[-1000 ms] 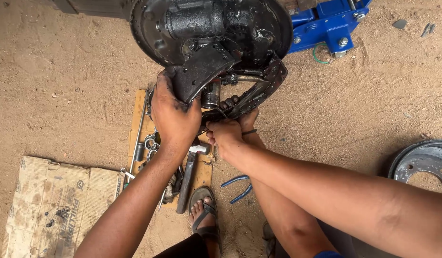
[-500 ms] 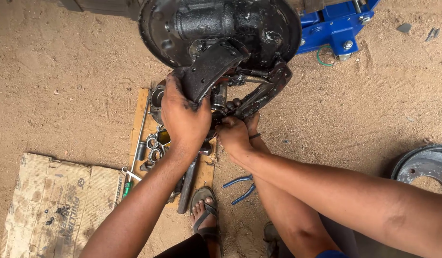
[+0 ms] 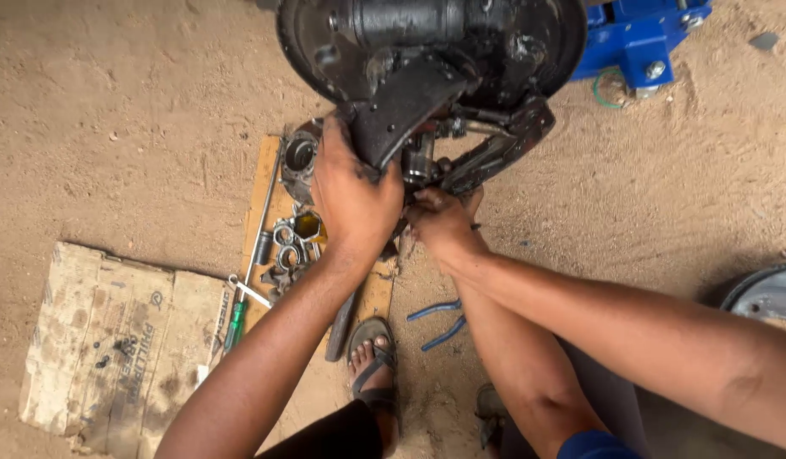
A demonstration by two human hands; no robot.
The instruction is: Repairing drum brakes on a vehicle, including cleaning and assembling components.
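Left hand (image 3: 352, 197): clamped round the lower end of the dark brake shoe (image 3: 405, 110), top centre of frame.
Right hand (image 3: 439, 219): fingers curled under the hub (image 3: 427, 42), pinching small hardware, grip partly hidden.
Risk: greasy shoe could slip and snap back on fingers.
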